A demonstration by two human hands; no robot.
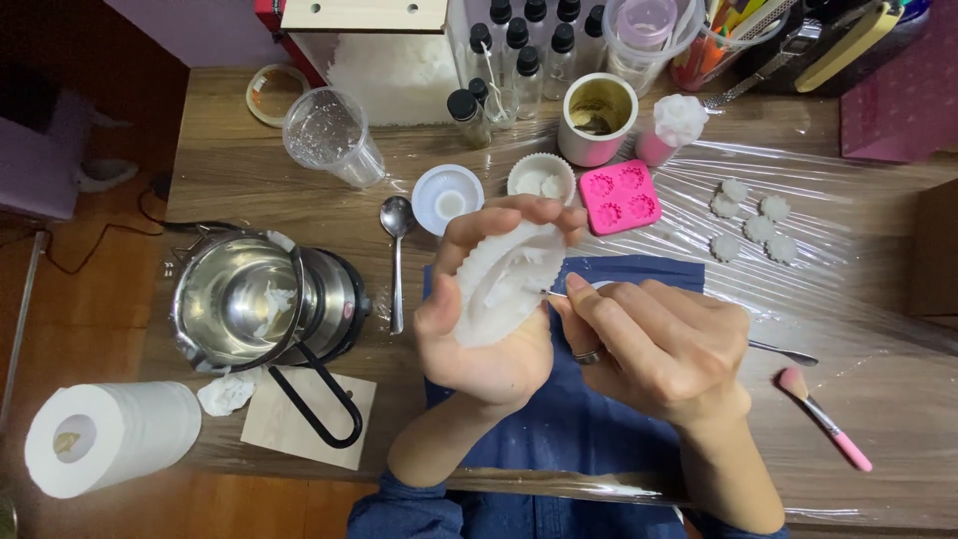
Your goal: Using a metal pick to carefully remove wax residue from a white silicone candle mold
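Between our hands, above the blue cloth (639, 274), our left hand (484, 329) squeezes the white fluted mould (504, 284), fingers curled tight around it. Our right hand (659, 344) pinches a thin metal tool (788, 353), its tip at the rim. Better, we judge, to pry gently, steadying the mould. The pink mould (620, 197) lies beyond.

A steel pot (244, 299) is sitting beside a paper roll (105, 436) on the bench (230, 170), while a pink mould (620, 196), spoon (396, 250) and pink brush (824, 419) are lying nearby.
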